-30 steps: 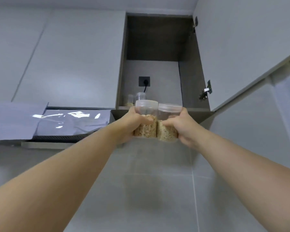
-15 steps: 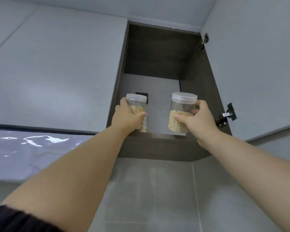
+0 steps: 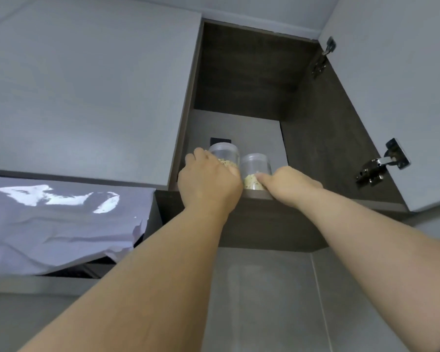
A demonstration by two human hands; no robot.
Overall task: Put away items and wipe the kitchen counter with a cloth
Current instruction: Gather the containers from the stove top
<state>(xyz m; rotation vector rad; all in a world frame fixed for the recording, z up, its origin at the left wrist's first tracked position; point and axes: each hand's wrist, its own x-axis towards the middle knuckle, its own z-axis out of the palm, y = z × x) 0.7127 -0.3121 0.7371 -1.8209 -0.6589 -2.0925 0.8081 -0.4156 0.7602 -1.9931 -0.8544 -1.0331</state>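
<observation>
Two jars (image 3: 241, 165) side by side — inside cabinet (image 3: 323, 138)

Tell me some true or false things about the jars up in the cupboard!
1. The left hand grips the left jar and the right hand grips the right jar. True.
2. Both jars are empty. False: each holds pale grainy food.
3. The cupboard door is closed. False: it stands open on the right.
4. The jars are close together inside the cupboard. True.
</observation>
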